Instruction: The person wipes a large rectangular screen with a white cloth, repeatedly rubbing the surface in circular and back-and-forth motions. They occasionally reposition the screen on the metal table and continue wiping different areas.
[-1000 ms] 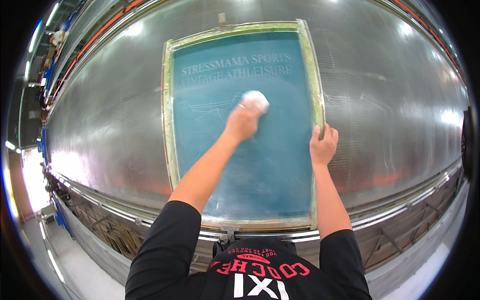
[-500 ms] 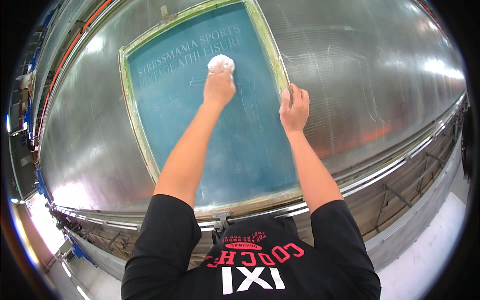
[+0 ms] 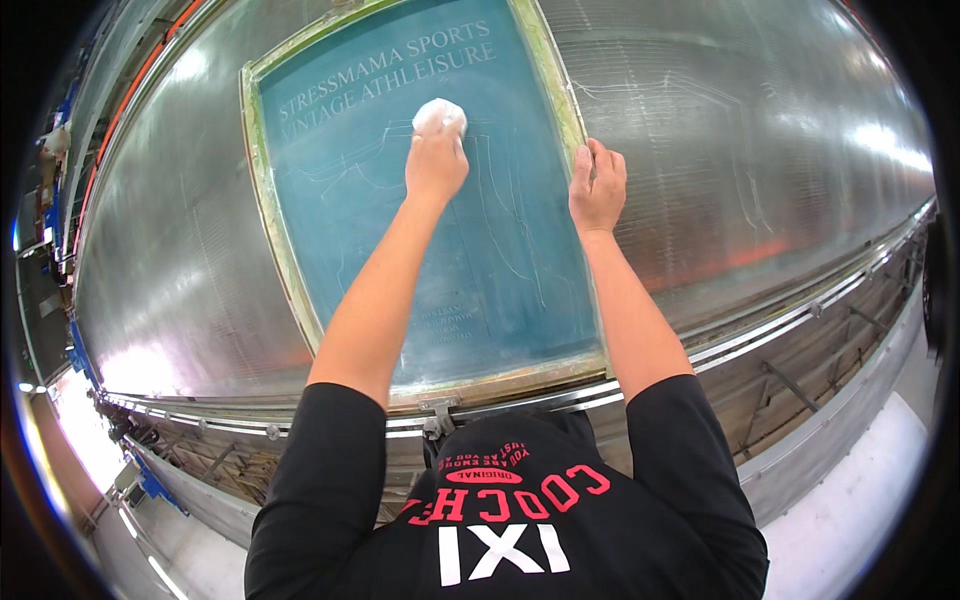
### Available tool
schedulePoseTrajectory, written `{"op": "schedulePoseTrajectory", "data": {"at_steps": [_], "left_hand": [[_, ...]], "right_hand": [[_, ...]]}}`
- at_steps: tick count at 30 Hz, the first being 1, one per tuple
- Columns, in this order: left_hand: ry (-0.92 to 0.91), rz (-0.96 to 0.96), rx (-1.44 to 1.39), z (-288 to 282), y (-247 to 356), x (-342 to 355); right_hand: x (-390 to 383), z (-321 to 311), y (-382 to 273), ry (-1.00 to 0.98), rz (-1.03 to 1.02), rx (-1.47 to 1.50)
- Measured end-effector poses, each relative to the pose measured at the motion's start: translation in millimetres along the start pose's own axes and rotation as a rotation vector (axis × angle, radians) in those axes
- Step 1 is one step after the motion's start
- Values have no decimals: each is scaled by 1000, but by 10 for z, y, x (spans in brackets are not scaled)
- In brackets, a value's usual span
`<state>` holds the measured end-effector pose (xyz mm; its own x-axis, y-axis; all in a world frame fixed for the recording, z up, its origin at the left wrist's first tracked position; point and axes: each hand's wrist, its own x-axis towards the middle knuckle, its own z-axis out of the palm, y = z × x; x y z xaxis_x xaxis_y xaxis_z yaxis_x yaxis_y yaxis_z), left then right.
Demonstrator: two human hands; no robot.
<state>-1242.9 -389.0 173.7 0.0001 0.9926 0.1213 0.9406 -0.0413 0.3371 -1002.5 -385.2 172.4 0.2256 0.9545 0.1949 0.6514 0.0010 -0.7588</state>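
A printing screen (image 3: 340, 240) with blue-green mesh lies on a metal table under my hands. Pale lettering runs across its far part, and thin pale outlines cross its middle. My left hand (image 3: 436, 168) is closed on a crumpled white cloth (image 3: 440, 116), pressed to the mesh just below the lettering. Its fingertips are partly hidden by the cloth. At the right side, my right hand (image 3: 598, 188) grips the pale yellow-green frame (image 3: 550, 85), thumb on the inner side and fingers bent over the outer side.
The long metal table (image 3: 720, 180) extends to both sides, with pale scratch-like lines on its right part. A metal rail (image 3: 760, 335) runs along its near edge, with a small clamp (image 3: 437, 415) at the screen's near side. An orange strip (image 3: 130, 95) follows the far left.
The cloth in my left hand has slid toward me over the mesh, away from the lettering. My right hand stays on the frame. The whole view has shifted slightly, and small near-side lettering shows more clearly.
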Motion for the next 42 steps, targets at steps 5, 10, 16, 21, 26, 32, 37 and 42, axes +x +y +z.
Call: {"op": "schedulePoseTrajectory", "data": {"at_steps": [5,10,16,21,26,32,37,42], "left_hand": [[-174,315,-169,185,748,-996],[-540,742,-548,-5,1118,-2090],[-239,371,-330,28,1268,-1433],[-534,741,-733,85,1247,-1899],[7,-173,-178,-310,-47,-1367],[65,-703,-991,-1308,-357,-2152],[454,-913,-1392,-1704,-187,-3960],[736,-950,-1460,-1783,84,-5305]], "right_hand": [[62,-53,187,-5,19,96],[49,-47,67,50,-15,101],[93,-98,134,14,36,30],[76,-113,251,-76,53,62],[-241,-234,323,-97,-306,-51],[-798,-834,436,-173,-211,-238],[-826,-628,371,-199,-168,-237],[-646,-803,288,-331,-78,-273]]}}
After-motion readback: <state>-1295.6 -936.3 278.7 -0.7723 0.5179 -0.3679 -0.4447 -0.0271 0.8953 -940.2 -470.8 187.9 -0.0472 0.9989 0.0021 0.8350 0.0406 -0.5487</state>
